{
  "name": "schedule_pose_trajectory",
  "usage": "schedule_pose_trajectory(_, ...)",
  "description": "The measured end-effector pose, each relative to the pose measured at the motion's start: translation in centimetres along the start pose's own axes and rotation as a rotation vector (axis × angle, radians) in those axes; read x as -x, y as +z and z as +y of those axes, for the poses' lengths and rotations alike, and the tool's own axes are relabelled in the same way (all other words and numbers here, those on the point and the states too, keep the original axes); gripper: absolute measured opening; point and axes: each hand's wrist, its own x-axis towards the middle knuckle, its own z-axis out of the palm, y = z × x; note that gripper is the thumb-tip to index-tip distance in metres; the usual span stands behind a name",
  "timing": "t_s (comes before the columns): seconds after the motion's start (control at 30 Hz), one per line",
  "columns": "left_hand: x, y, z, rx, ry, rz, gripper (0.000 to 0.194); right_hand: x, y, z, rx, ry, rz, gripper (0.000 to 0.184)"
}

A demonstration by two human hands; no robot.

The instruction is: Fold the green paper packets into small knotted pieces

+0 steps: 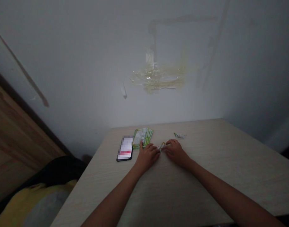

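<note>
Head view: just right of the phone (125,148) on the bench (206,176), left hand (146,155) and right hand (174,152) both pinch a small green packet (162,146). In this dim light it may slip or tear unevenly.

Materials & finish
Table (206,164): pale wood-grain laminate, matt, smooth. Sachets (142,137): glossy green printed foil/plastic, same as small packet (162,146) btwn fingers. Phone (125,148): glossy glass, black edge. Wall (87,63): matt paint w/ shiny tape residue (158,77).
</note>
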Motion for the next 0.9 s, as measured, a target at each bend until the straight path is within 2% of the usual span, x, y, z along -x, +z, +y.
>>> schedule_pose_trajectory(0.27, -0.1, 0.3, -0.1, 0.071, -0.076, -0.024, 0.025, 0.0, 0.3, 0.1, -0.004, -0.013, -0.031, 0.033)
schedule_pose_trajectory(0.5, -0.3, 0.3, 0.2, 0.063, -0.084, -0.039, 0.028, 0.1, 0.5, 0.2, -0.018, -0.008, -0.040, 0.038)
schedule_pose_trajectory(0.9, -0.1, 0.5, 0.3, 0.028, -0.091, -0.041, 0.026, 0.1, 0.8, 1.2, -0.080, 0.044, 0.027, 0.025)
